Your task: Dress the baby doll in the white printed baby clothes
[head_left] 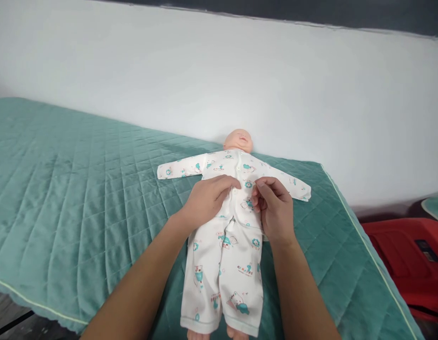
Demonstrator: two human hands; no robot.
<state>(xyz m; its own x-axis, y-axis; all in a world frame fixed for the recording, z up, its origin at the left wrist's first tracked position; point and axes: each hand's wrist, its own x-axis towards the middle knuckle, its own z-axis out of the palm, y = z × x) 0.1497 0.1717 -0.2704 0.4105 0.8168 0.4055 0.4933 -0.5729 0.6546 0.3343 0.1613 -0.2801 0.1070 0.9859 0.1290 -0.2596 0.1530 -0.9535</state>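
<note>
Both my hands are at the doll's (239,140) front: L hand (209,198) rests on the shirt (245,167) by a button (235,191), fingers bent, & R hand (275,203) is curled w/ thumb close to forefinger, but can't tell if either pinches cloth. Doll's on its back on the green quilt (98,189), sleeves out, pants (224,269) toward me, prob. so the shirt front faces up w/in easy reach.

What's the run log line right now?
Left hand: on shirt front | Right hand: fingers curled over shirt | Doll: supine on green quilt
</note>
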